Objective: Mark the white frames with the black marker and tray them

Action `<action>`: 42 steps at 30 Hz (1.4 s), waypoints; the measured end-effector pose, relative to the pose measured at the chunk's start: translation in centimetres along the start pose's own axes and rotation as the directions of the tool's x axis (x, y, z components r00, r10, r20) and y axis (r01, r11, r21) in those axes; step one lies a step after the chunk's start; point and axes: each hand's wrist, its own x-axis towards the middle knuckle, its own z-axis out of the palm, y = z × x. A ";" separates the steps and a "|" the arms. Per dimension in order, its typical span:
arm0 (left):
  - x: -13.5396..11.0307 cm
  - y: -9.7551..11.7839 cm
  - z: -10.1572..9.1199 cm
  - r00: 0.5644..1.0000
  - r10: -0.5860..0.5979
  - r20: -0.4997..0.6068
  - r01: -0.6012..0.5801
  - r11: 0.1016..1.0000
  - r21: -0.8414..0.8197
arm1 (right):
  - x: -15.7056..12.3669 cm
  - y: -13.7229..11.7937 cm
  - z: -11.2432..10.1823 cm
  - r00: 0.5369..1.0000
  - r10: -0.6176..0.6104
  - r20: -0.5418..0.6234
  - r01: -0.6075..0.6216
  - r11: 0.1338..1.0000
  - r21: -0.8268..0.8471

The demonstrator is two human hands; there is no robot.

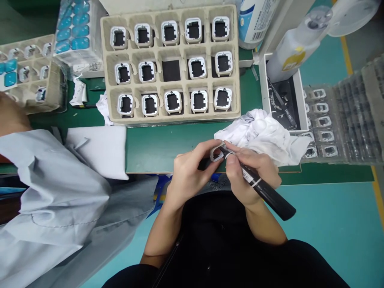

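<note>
My left hand is closed on a small white frame with rounded corners, holding it over the table's front edge. A black marker pen is gripped in my right hand, its tip against or just inside the frame; exact contact is hard to make out. Beyond my hands lies a pulp tray whose pockets hold several similar white frames. One middle-row pocket holds no frame. A crumpled white cloth rests just past my right hand.
A co-worker's grey sleeve is at the left, near a white foam sheet. Further right stand a white box with a plastic bottle, and clear trays of frames. Blue-topped packs sit at the back left.
</note>
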 end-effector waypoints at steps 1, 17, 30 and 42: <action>0.0 0.0 0.0 1.000 -0.015 0.004 0.015 1.000 -0.007 | 0.0 0.0 0.0 1.000 -0.004 0.003 0.004 1.000 0.007; 0.1 0.2 -0.3 0.998 -0.031 0.046 0.032 0.999 -0.021 | 0.3 -0.1 -0.1 1.000 -0.024 0.013 0.024 0.999 -0.026; 0.5 0.2 -0.3 0.998 -0.044 0.051 0.048 0.995 -0.086 | 0.3 0.1 -0.1 0.999 -0.046 0.006 0.046 0.998 -0.041; 1.7 -0.6 -0.8 0.991 -0.051 0.123 0.079 0.968 -0.237 | -0.7 0.6 -0.7 1.000 0.027 -0.004 -0.027 1.000 0.015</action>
